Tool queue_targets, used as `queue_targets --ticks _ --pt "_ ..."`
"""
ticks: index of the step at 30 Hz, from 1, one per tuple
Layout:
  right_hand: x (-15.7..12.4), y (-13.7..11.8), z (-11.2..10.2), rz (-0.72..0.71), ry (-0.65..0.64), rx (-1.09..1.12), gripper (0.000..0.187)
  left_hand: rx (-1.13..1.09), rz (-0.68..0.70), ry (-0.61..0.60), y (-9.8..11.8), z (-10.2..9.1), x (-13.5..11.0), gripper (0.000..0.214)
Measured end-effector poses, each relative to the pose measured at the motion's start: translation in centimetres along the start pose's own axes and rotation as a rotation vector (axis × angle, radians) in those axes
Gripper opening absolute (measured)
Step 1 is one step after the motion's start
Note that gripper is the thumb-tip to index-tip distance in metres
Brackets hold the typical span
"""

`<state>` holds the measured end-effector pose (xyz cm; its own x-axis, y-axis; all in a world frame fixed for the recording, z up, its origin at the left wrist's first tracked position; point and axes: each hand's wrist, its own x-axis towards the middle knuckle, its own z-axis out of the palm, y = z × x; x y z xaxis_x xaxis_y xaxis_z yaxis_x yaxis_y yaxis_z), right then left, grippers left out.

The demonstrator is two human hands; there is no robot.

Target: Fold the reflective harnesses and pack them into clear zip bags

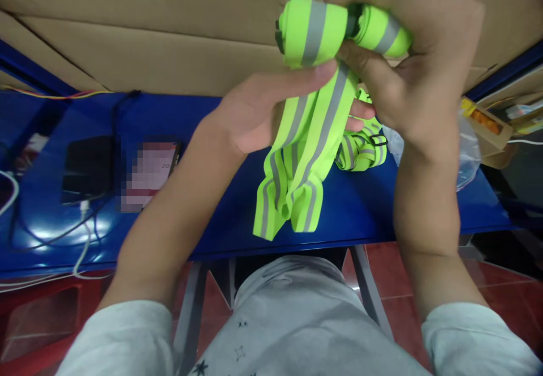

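A neon-yellow reflective strap (pixel 314 28) with grey stripes is partly wound into a roll, and its loose lengths hang down in folds over the table. My left hand (pixel 271 102) grips the hanging lengths just under the roll, thumb in front and fingers behind. My right hand (pixel 416 65) is closed around the roll's right part, its thumb pressing near a dark buckle. Behind the hanging lengths lies another bundled reflective strap (pixel 362 150) with a black buckle, touched by neither hand as far as I can see.
On the blue table (pixel 203 217), a black device (pixel 88 167) with a white cable and a partly blurred red-and-white box (pixel 153 167) lie left. Brown cardboard (pixel 169 53) stands along the back. A clear plastic bag (pixel 469 150) and an open carton (pixel 487 130) are at right.
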<state>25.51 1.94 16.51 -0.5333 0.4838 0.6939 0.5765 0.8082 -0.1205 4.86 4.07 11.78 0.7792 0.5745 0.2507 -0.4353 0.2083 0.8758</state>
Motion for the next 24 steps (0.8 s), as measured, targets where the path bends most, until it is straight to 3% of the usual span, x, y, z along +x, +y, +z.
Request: queue_targets --ticks 3,6,11,12,15,16,20,24 --pt "0.1 0.5 0.6 -0.104 0.064 -0.094 0.037 0.037 0.102 0.053 1.1 1.3 0.4 0.056" --pt "0.3 1.1 0.8 -0.133 -0.012 -0.115 0.041 0.064 0.110 0.085 1.4 1.7 0.9 0.074" --pt "0.3 1.8 0.6 -0.159 -0.212 0.144 0.058 0.117 0.138 0.182 0.5 0.0 0.5 0.032" --pt "0.3 1.9 0.8 -0.139 -0.161 0.243 0.057 0.130 0.140 0.192 0.4 -0.3 0.3 0.028" --pt "0.2 2.2 1.6 -0.036 0.193 0.500 0.040 0.131 0.168 0.161 0.5 -0.2 -0.3 0.025" --pt "0.2 2.2 1.8 0.017 0.256 0.579 0.038 0.133 0.186 0.138 0.6 0.0 -0.5 0.024" --pt "-0.1 2.0 1.9 0.290 0.066 0.798 0.042 0.149 0.167 0.114 0.3 0.7 -0.5 0.020" --pt "-0.3 1.3 1.0 0.355 0.147 0.745 0.046 0.023 0.123 0.146 -0.2 0.4 0.2 0.021"
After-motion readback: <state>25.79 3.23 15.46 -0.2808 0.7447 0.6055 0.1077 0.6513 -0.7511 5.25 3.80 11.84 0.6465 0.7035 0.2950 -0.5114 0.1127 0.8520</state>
